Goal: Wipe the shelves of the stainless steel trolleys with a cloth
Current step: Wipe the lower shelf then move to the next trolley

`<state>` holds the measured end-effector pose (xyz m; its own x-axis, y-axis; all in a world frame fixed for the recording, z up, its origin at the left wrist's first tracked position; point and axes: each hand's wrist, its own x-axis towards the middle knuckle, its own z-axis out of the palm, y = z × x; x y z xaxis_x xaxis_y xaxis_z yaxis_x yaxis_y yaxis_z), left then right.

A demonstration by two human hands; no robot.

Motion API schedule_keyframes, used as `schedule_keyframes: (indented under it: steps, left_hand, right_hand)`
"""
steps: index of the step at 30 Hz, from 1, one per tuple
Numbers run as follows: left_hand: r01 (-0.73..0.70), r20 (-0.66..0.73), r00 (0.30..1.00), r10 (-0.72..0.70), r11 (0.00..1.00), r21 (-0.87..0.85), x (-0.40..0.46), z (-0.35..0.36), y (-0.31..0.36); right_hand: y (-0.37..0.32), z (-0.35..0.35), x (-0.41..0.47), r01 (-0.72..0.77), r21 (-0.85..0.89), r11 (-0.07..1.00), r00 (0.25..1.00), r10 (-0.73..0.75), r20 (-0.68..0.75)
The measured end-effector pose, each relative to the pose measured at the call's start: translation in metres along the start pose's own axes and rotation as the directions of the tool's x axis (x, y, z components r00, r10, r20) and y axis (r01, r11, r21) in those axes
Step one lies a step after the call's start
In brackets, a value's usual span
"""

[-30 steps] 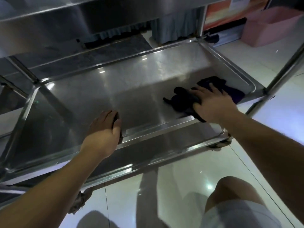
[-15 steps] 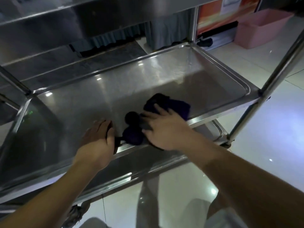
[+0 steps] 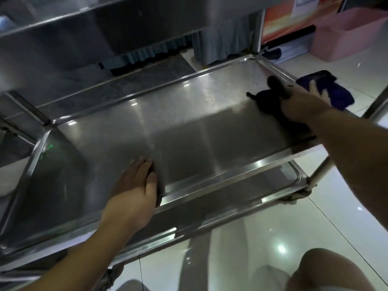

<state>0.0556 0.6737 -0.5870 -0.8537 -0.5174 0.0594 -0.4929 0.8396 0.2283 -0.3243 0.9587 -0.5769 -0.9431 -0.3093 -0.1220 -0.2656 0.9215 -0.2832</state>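
The stainless steel trolley's middle shelf (image 3: 189, 131) fills the centre of the head view, with a raised rim all round. A dark blue cloth (image 3: 327, 89) lies over the shelf's right rim, part of it hanging past the edge. My right hand (image 3: 302, 103) presses flat on the cloth at that right end, fingers spread. My left hand (image 3: 136, 190) rests on the shelf's near rim with straight fingers lying on the metal. A lower shelf (image 3: 231, 198) shows beneath, and the top shelf (image 3: 105, 28) hangs above.
A trolley upright (image 3: 378, 106) stands at the right, with a caster (image 3: 302, 192) below it. A pink plastic bin (image 3: 348, 34) sits on the tiled floor at the far right. Grey curtains (image 3: 222, 43) hang behind. My knee (image 3: 327, 269) is at the bottom right.
My right hand has swept the cloth from the shelf's near middle out to the right end, onto the rim. My left hand has stayed on the near rim.
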Motion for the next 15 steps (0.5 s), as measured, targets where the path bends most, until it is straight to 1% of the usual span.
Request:
schedule_keyframes:
  steps: [2,3,5,7,8,10,11,13,14,15]
  left_hand:
    - [-0.006,0.013,1.000,0.006,1.000,0.014,0.001,0.001,0.001]
    - [-0.007,0.020,1.000,0.007,1.000,0.019,0.002,0.002,0.001]
    - [-0.005,0.023,1.000,0.005,1.000,0.018,0.003,0.003,0.000]
    - [0.001,0.035,0.999,-0.001,1.000,0.018,0.004,0.004,0.000]
    - [0.003,0.037,0.999,-0.004,1.000,0.020,0.004,0.004,0.000]
    - [0.004,0.037,0.999,-0.005,1.000,0.022,0.003,0.002,0.002]
    - [-0.002,0.035,0.999,0.001,1.000,0.019,0.003,0.001,0.002]
    - [-0.029,0.019,0.999,0.029,0.999,0.012,0.002,0.000,0.001]
    - [-0.039,0.012,0.999,0.039,0.999,0.010,0.002,-0.001,0.001]
    - [-0.043,0.011,0.999,0.043,0.999,0.007,0.002,-0.001,0.000]
  right_hand:
    - [-0.003,0.003,0.007,-0.081,0.010,0.997,0.997,0.081,-0.008]
    - [-0.013,0.006,0.006,-0.073,0.004,0.997,0.997,0.073,-0.020]
    - [-0.045,0.015,-0.003,0.049,-0.001,0.999,0.997,-0.049,-0.057]
    - [-0.093,0.030,-0.019,0.251,-0.039,0.967,0.964,-0.253,-0.087]
    - [-0.123,0.039,-0.027,0.347,-0.070,0.935,0.933,-0.352,-0.076]
    - [-0.189,0.061,-0.047,0.512,-0.078,0.855,0.859,-0.512,0.025]
    - [-0.222,0.072,-0.059,0.596,-0.062,0.800,0.802,-0.590,0.091]
    - [-0.273,0.093,-0.081,0.746,-0.021,0.665,0.657,-0.731,0.186]
    - [-0.287,0.098,-0.088,0.794,0.016,0.607,0.590,-0.778,0.217]
    - [-0.293,0.100,-0.091,0.819,0.056,0.571,0.544,-0.804,0.239]
